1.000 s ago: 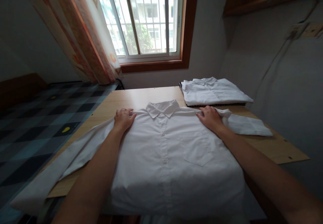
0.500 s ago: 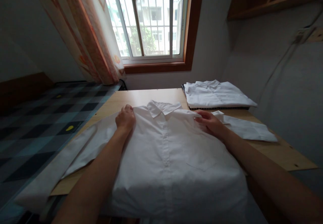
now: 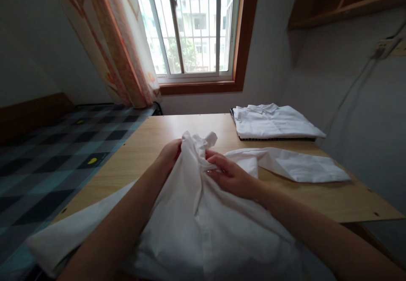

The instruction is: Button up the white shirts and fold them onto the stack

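Note:
A white button-up shirt (image 3: 203, 213) lies over the near part of the wooden table, its lower part bunched toward me and its collar end gathered upward. My left hand (image 3: 171, 152) is closed on the shirt's left shoulder, with its fingertips hidden behind the cloth. On the other side of the collar, my right hand (image 3: 226, 171) pinches the right shoulder, fingers curled into the fabric. One sleeve (image 3: 294, 165) stretches out to the right across the board. The other sleeve (image 3: 79, 222) trails left beneath my left forearm, past the table's edge.
On the wooden table (image 3: 177, 124), a folded white shirt (image 3: 275, 120) rests on a dark flat base at the back right. A bed with a checked cover (image 3: 104, 145) is at the left. Beyond the table are a curtain (image 3: 117, 53) and a barred window (image 3: 193, 31).
Both hands have moved inward toward each other, drawing the shoulders together. The collar, flat and spread before, is now bunched between them, and the right sleeve has pulled straighter.

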`<state>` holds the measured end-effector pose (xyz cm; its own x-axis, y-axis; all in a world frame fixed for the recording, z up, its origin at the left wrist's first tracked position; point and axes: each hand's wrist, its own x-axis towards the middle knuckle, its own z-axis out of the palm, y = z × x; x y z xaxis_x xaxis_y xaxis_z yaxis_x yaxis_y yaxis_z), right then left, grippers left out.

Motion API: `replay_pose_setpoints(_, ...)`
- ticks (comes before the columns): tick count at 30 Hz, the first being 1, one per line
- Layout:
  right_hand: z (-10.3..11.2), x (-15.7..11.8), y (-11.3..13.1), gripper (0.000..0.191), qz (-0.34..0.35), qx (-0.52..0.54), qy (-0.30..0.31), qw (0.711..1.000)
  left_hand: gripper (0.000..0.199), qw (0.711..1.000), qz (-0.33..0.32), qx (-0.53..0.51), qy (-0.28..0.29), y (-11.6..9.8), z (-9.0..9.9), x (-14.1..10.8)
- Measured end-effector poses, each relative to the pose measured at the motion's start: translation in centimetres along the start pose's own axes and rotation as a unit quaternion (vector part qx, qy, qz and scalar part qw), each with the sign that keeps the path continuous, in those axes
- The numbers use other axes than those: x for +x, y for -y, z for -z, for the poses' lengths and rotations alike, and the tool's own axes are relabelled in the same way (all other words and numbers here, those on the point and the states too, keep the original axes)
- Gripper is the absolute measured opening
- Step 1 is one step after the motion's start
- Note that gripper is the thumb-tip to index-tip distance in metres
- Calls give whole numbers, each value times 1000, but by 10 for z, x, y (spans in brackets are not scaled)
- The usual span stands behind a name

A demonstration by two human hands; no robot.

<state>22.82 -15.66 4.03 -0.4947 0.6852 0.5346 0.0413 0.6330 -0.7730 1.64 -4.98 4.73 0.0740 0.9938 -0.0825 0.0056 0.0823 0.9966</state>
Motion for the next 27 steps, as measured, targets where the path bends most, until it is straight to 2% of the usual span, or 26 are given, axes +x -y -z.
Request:
replay_pose_setpoints(2,-11,3,-1,18,7,-63,5,998,21,996,45,-42,65,-4,-14,-12)
replay_pose_setpoints(3,-16,4,-2,18,9,-98,6,995,25,994,44,-49,83,-6,-19,-19)
replay_pose_setpoints(5,-25,4,-3,18,18,-164,8,986,35,996,-1,-18,88,-10,-25,-33)
replay_pose_setpoints(9,-41,2,-2,20,33,-227,8,973,46,984,-93,133,71,-13,-26,-57)
replay_pose_setpoints(11,-43,0,4,23,43,-232,35,971,45,974,-129,173,72,-11,-25,-64)
replay_pose_setpoints(13,-37,-4,13,29,53,-224,90,969,36,965,-163,196,66,-7,-24,-69)
replay_pose_setpoints(15,-21,-7,24,32,55,-196,150,967,28,953,-197,221,56,-4,-23,-73)
replay_pose_setpoints(17,4,-8,34,26,36,-159,167,972,26,941,-230,242,60,-3,-22,-77)
replay_pose_setpoints(18,20,-7,37,23,19,-151,143,978,26,935,-246,246,68,-3,-22,-80)
replay_pose_setpoints(20,52,-2,39,22,-16,-142,34,989,27,928,-269,242,91,-6,-22,-85)
replay_pose_setpoints(23,95,10,29,24,-48,-142,-104,983,29,929,-278,215,118,-12,-28,-96)
replay_pose_setpoints(25,114,19,19,27,-66,-103,-121,985,30,939,-268,166,140,-15,-35,-104)
replay_pose_setpoints(27,121,26,14,33,-84,-37,-71,993,32,948,-249,87,176,-16,-45,-113)
